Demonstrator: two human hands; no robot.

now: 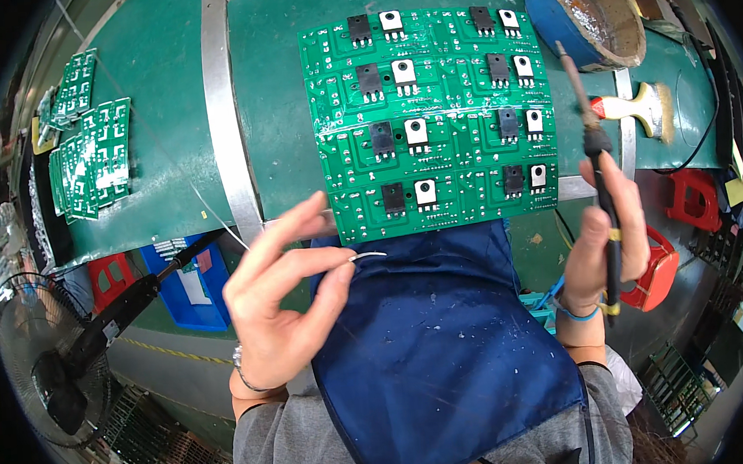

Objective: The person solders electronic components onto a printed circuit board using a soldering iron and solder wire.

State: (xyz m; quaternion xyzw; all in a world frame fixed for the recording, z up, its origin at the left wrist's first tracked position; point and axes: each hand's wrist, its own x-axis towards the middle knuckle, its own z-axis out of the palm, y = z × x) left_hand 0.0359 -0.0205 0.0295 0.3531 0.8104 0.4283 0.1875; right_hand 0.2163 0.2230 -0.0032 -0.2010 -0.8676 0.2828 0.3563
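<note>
Green circuit panel [429,118]; right hand [598,248] grips slim soldering iron [592,146].

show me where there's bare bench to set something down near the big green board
Bare green bench top lies between the metal strip and the stacked small boards. Crowded right of the large circuit board: solder pot and brush.

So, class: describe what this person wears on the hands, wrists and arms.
Both hands are bare, no gloves. The left hand has a silver chain bracelet at the wrist; the right hand has a blue band around its wrist. Grey sleeves cover the upper arms.
</note>
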